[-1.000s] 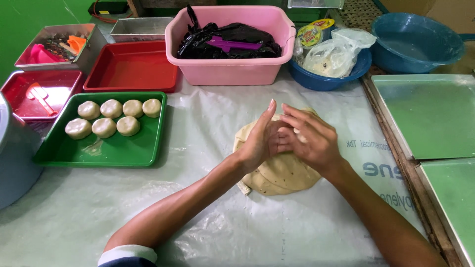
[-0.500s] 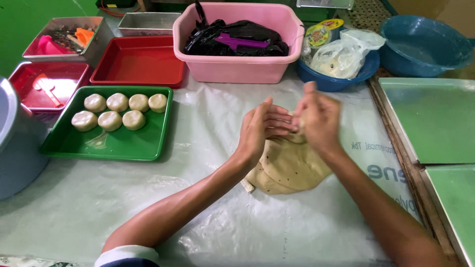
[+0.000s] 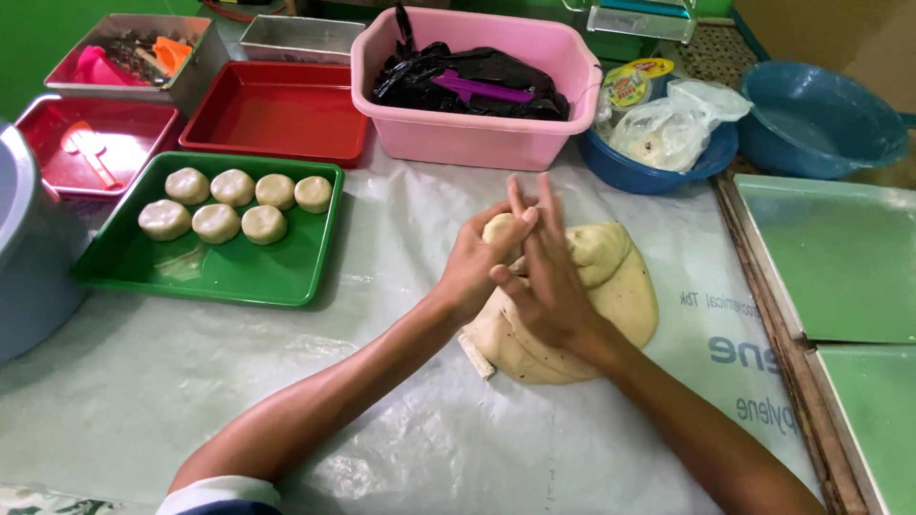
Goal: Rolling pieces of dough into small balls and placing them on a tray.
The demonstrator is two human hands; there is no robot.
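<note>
A large pale mass of dough (image 3: 615,286) lies on the plastic-covered table (image 3: 401,420). Above it, my left hand (image 3: 477,262) and my right hand (image 3: 544,272) press together, palms facing, around a small ball of dough (image 3: 498,227) that shows at their top. To the left, a green tray (image 3: 239,272) holds several round dough balls (image 3: 234,205) in two rows.
A pink tub (image 3: 468,143) with dark plastic items stands behind the hands. Red trays (image 3: 277,110) are at the back left, a grey bucket (image 3: 29,238) at the far left. Blue bowls (image 3: 821,119) and green trays (image 3: 840,257) are on the right.
Both hands have shifted over the dough mass and now lie flatter against each other, the right hand crossed over the left, with the small piece between the palms.
</note>
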